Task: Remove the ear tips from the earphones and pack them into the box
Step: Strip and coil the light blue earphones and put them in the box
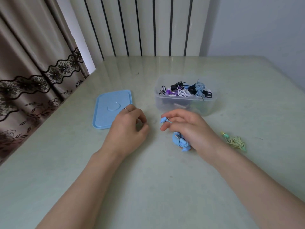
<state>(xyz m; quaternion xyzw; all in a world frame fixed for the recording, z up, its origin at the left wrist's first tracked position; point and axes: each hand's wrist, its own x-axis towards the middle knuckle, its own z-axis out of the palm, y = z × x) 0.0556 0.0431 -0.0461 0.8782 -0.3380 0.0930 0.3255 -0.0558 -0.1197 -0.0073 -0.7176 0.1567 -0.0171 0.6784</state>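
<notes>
The blue earphones (180, 141) are in the right hand (186, 128), just above the table (148, 179) and a little in front of the box. Most of the cord is bundled in the palm, with the metal plug poking out of the bundle, while one earbud (163, 120) is held out between the fingertips, pointing toward the other hand. Whether a tip is on that bud I cannot make out; it is too small to tell.

These will handle as light, limp things. The cord is soft and floppy, so it needs to stay gathered or it will spill loose. The bud itself is the only stiff part, and that looks like the place to hold: pinch the hard shell firmly and pull at the soft cap with the other fingers. An ear tip would be tiny, rubbery and easy to drop or flick away.

The left hand (130, 128) rests close by with fingers loosely curled; thumb and forefinger are near each other, and I cannot tell if they pinch anything. A ring (126, 109) shows on one finger.

Behind the right hand stands the clear box (184, 104), open and holding a tangle of earphones (186, 90). Its blue lid (112, 108) lies flat beside the left hand. A green pair (235, 141) lies on the table to the right.
</notes>
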